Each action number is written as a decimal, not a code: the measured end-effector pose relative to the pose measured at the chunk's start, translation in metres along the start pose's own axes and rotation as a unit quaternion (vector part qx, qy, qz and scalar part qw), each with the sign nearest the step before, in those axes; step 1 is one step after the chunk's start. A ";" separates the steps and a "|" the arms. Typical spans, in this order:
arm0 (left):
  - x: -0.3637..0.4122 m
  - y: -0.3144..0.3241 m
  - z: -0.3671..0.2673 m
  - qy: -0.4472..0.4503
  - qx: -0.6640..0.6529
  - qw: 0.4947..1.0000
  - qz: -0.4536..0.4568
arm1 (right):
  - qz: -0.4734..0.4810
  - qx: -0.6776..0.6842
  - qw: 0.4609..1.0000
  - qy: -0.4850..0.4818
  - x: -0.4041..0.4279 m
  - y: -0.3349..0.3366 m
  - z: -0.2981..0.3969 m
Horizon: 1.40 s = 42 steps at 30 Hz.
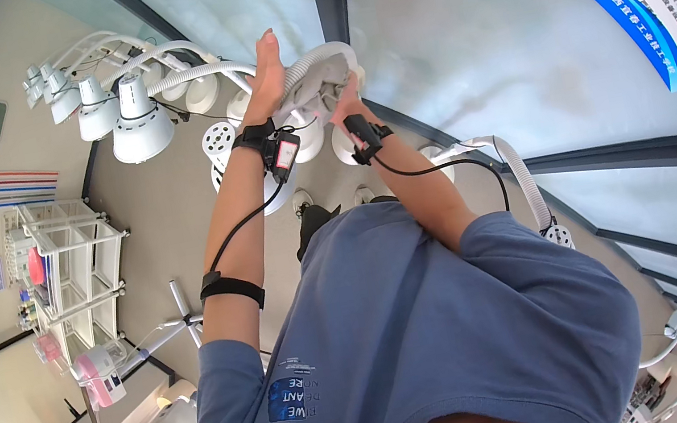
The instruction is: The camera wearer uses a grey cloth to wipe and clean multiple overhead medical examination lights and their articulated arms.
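Note:
In front of me a white floor lamp's flexible gooseneck (329, 50) arches over. A crumpled grey cloth (316, 84) lies against the inner side of that bend. My right hand (348, 97) grips the cloth at the neck's right side, its fingers partly hidden. At the left of the same neck, my left hand (268, 80) is raised with fingers stretched out; it looks close to the ribbed tube, but whether it touches cannot be told. Below my left forearm is a perforated white lamp head (219, 139), partly covered by the arm.
More white gooseneck lamps (141, 127) stand in a row at the left. Another lamp neck (518, 173) bends down at the right. Frosted glass panels (454, 55) rise behind. A white trolley (72, 241) and a pink-and-white device on a stand (98, 376) are at the left.

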<state>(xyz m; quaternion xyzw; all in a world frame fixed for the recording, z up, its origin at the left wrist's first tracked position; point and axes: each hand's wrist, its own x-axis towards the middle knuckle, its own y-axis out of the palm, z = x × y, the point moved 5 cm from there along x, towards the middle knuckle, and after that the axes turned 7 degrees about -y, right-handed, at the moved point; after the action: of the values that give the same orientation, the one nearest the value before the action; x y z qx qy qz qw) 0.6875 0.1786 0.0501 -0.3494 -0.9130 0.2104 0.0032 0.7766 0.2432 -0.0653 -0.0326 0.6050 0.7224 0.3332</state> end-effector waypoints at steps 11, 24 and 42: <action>0.008 -0.042 0.013 -0.017 0.029 0.981 -0.190 | 0.037 -0.108 0.956 -0.271 0.037 -0.001 0.067; 0.004 -0.098 0.028 -0.163 0.021 0.967 -0.197 | 0.482 -0.676 0.243 -0.502 -0.059 0.108 -0.032; 0.005 -0.072 0.038 -0.191 0.003 0.970 -0.147 | 0.533 -0.814 0.061 -0.225 -0.034 0.118 -0.060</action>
<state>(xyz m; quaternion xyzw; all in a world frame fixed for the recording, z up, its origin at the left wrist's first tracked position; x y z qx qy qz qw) 0.6325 0.1190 0.0424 -0.1648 -0.9374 0.2731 -0.1398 0.7199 0.1690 0.0344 0.2115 -0.6082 0.7213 -0.2551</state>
